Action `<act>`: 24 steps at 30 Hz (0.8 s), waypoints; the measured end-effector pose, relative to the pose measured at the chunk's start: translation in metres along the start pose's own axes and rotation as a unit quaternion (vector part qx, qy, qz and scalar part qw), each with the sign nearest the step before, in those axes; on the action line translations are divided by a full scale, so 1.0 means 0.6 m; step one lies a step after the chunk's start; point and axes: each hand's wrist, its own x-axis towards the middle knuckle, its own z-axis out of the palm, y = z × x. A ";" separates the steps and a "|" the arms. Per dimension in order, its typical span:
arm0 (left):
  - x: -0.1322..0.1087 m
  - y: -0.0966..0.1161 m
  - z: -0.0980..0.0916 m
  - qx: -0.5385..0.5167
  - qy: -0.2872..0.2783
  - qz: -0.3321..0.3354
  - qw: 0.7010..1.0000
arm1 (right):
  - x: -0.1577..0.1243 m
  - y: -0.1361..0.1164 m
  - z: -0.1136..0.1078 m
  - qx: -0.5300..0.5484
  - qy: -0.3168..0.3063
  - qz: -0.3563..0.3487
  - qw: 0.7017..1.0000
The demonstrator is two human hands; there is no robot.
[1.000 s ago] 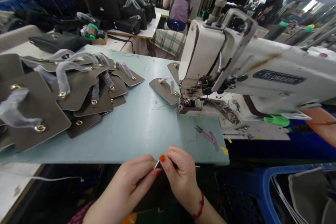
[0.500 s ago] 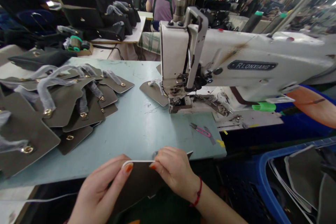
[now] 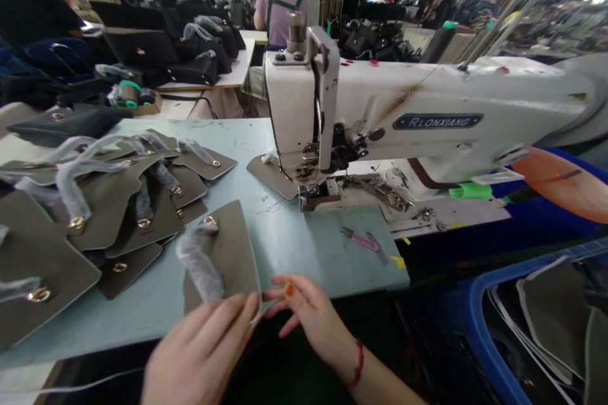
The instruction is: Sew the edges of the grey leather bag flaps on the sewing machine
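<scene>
A grey-brown bag panel [image 3: 236, 247] with a plastic-wrapped handle [image 3: 199, 266] and a gold metal ring stands raised over the front of the table. My left hand [image 3: 199, 348] grips its lower right corner, thumb side hidden behind the fingers. Beside that corner is my right hand [image 3: 311, 313], its fingers apart and the tips close to the panel's edge; whether they touch it I cannot tell. On the left of the table lies a heap of similar bag panels [image 3: 104, 196], their handles wrapped too.
A white sewing machine [image 3: 427, 95] stands at the right, with another panel [image 3: 270, 177] beside its needle area. Pink thread snips [image 3: 363, 239] lie in front of it. A blue basket [image 3: 475, 304] holding cut pieces is at the lower right. A co-worker [image 3: 282, 0] sits beyond.
The panel has swung up from below the table edge and turned, so its handle side shows. My right hand has let go and spread its fingers. The view has shifted slightly.
</scene>
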 end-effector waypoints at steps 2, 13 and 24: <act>-0.015 0.016 0.057 -0.029 -0.021 0.000 0.999 | 0.010 0.027 0.030 0.048 0.013 0.036 0.998; -0.074 0.048 0.106 -0.572 0.044 -0.625 0.529 | 0.006 -0.014 -0.004 -0.123 -0.046 -0.038 0.991; 0.159 -0.031 0.139 -0.636 0.104 -0.517 0.564 | 0.094 -0.087 -0.020 -0.100 0.081 -0.047 0.991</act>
